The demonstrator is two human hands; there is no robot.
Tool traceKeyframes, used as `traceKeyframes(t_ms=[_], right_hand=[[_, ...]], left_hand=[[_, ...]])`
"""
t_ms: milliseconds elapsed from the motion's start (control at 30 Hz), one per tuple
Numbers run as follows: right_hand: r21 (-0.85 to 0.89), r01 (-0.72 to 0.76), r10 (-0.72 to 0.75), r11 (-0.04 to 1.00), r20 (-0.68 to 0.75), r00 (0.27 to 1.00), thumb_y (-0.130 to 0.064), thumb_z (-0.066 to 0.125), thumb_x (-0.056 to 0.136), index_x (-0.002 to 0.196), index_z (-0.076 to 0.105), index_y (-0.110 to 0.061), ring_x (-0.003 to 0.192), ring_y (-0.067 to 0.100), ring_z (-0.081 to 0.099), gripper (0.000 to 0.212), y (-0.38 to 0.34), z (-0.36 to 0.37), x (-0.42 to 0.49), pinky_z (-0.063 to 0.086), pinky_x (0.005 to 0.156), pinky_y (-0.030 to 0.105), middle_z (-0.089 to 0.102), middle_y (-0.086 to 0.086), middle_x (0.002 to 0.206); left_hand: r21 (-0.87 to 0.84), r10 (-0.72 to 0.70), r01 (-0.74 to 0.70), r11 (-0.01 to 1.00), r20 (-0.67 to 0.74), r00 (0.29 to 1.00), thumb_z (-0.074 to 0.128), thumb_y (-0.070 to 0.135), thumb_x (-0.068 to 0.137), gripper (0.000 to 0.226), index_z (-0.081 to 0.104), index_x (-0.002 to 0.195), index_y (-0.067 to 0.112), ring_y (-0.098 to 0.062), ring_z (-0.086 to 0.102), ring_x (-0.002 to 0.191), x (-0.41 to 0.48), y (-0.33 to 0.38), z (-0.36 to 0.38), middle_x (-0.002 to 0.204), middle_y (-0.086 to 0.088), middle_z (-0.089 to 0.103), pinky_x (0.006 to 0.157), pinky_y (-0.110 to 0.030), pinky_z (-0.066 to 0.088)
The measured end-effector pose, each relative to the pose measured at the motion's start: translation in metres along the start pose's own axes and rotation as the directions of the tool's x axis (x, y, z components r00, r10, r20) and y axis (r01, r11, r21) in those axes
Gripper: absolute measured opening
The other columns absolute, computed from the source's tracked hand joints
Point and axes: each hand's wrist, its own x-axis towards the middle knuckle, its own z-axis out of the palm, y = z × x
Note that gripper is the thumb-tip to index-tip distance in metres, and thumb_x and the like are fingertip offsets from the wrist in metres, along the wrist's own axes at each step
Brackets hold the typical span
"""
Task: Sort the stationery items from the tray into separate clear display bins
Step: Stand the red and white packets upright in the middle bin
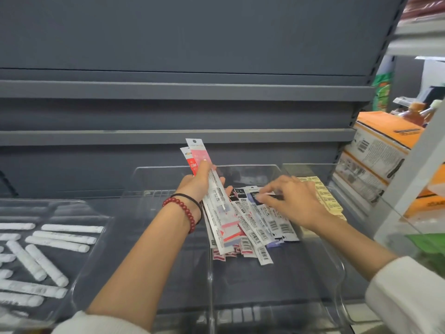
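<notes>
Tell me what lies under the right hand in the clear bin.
The right hand covers the far ends of fanned packets; its fingertips pinch a dark-topped packet. Barcoded near ends show. Whatever lies beneath its palm, and part of the yellow packets, is hidden.

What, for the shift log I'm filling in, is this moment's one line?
left hand: holds pen packets | right hand: touches packet pile | place: clear bin
</notes>
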Motion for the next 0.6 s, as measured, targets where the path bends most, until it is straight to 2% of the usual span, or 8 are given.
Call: traceKeyframes(t_ms=[67, 100, 167, 267, 333, 433, 600], right_hand=[[0.419, -0.02, 0.027, 0.908, -0.012, 1.0, -0.062, 0.054, 0.085, 0.091, 0.072, -0.035, 0.096, 0.001, 0.059, 0.032, -0.01, -0.001, -0.004, 0.043, 0.09, 0.032, 0.068, -0.014, 0.107], [0.55, -0.024, 0.023, 0.835, 0.008, 1.0, -0.06, 0.056, 0.085, 0.089, 0.072, -0.033, 0.093, 0.0, 0.063, 0.031, -0.017, -0.003, -0.007, 0.046, 0.087, 0.029, 0.07, -0.015, 0.102], [0.675, -0.044, 0.016, 0.736, 0.047, 0.999, -0.058, 0.061, 0.082, 0.092, 0.071, -0.031, 0.088, 0.0, 0.066, 0.03, -0.03, -0.005, -0.009, 0.048, 0.085, 0.026, 0.072, -0.016, 0.095], [0.735, -0.086, 0.014, 0.672, 0.104, 0.994, -0.051, 0.07, 0.079, 0.102, 0.066, -0.029, 0.079, 0.0, 0.068, 0.033, -0.047, -0.005, -0.01, 0.048, 0.075, 0.023, 0.074, -0.012, 0.09], [0.704, -0.095, 0.025, 0.704, 0.109, 0.994, -0.046, 0.076, 0.076, 0.109, 0.061, -0.027, 0.078, 0.002, 0.069, 0.04, -0.054, -0.003, -0.011, 0.052, 0.074, 0.026, 0.073, -0.009, 0.089], [0.648, -0.069, 0.004, 0.758, 0.101, 0.995, -0.04, 0.079, 0.075, 0.116, 0.054, -0.025, 0.077, 0.009, 0.07, 0.051, -0.058, 0.002, -0.012, 0.057, 0.077, 0.035, 0.072, -0.004, 0.092], [0.673, -0.085, 0.025, 0.735, 0.098, 0.995, -0.033, 0.081, 0.074, 0.12, 0.048, -0.026, 0.072, 0.012, 0.071, 0.057, -0.05, 0.002, -0.008, 0.058, 0.076, 0.04, 0.073, -0.004, 0.088]], left_hand=[[-0.003, 0.021, -0.021, 1.0, -0.004, 1.0, 0.057, 0.021, 0.093, 0.015, 0.06, 0.093, 0.007, -0.022, 0.067, 0.062, 0.001, 0.0, 0.001, 0.08, -0.013, 0.065, 0.051, -0.032, 0.058], [0.024, 0.037, -0.037, 0.999, 0.007, 0.999, 0.057, 0.02, 0.093, 0.014, 0.06, 0.094, 0.006, -0.022, 0.068, 0.06, 0.003, -0.001, 0.001, 0.077, -0.012, 0.068, 0.053, -0.033, 0.058], [0.112, 0.067, -0.07, 0.991, 0.038, 0.997, 0.06, 0.02, 0.092, 0.015, 0.062, 0.095, 0.006, -0.019, 0.07, 0.057, 0.005, -0.004, -0.001, 0.071, -0.007, 0.072, 0.056, -0.033, 0.059], [0.19, 0.069, -0.081, 0.979, 0.065, 0.995, 0.065, 0.025, 0.088, 0.023, 0.065, 0.101, 0.005, -0.023, 0.072, 0.073, 0.007, -0.009, -0.003, 0.087, -0.011, 0.074, 0.07, -0.039, 0.06], [0.253, 0.063, -0.073, 0.965, 0.05, 0.997, 0.068, 0.03, 0.085, 0.029, 0.067, 0.103, 0.007, -0.028, 0.071, 0.082, 0.005, -0.009, -0.003, 0.096, -0.014, 0.073, 0.079, -0.043, 0.057], [0.314, 0.056, -0.071, 0.947, 0.056, 0.997, 0.073, 0.037, 0.079, 0.038, 0.068, 0.105, 0.008, -0.028, 0.071, 0.084, 0.003, -0.01, -0.005, 0.097, -0.012, 0.073, 0.078, -0.042, 0.057], [0.301, -0.025, -0.001, 0.954, 0.081, 0.996, 0.07, 0.037, 0.082, 0.039, 0.066, 0.106, 0.007, -0.028, 0.072, 0.081, 0.003, -0.009, -0.004, 0.095, -0.013, 0.073, 0.075, -0.042, 0.058]])
